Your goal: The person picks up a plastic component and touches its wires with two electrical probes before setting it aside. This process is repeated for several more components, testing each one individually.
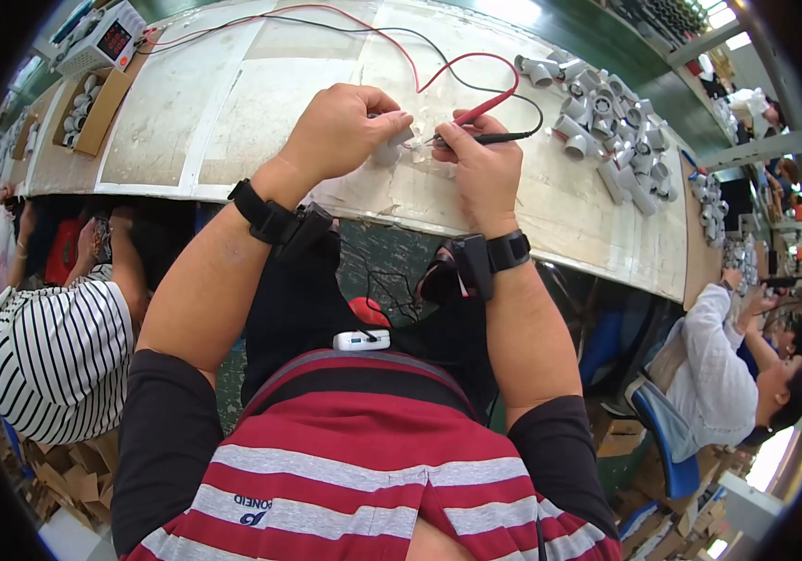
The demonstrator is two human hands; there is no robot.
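My left hand [349, 129] is closed around a small grey cylindrical part [386, 150], its thumb and fingers pinching it over the table's near edge. Close beside it, my right hand [483, 166] grips two test probes together. The red probe [483, 108] points up and back to the right, while the black probe [498, 138] lies across the fingers with its tip toward the grey part. Thin wires show between the two hands, near the probe tips. Whether the tips touch them I cannot tell. My left fingers partly hide the grey part.
A heap of grey cylindrical parts [608, 122] lies on the table [261, 140] at right. At far left stand a white meter box [107, 39] with a red display and a cardboard box [93, 117] of similar parts. Red and black leads cross the back. People sit on both sides.
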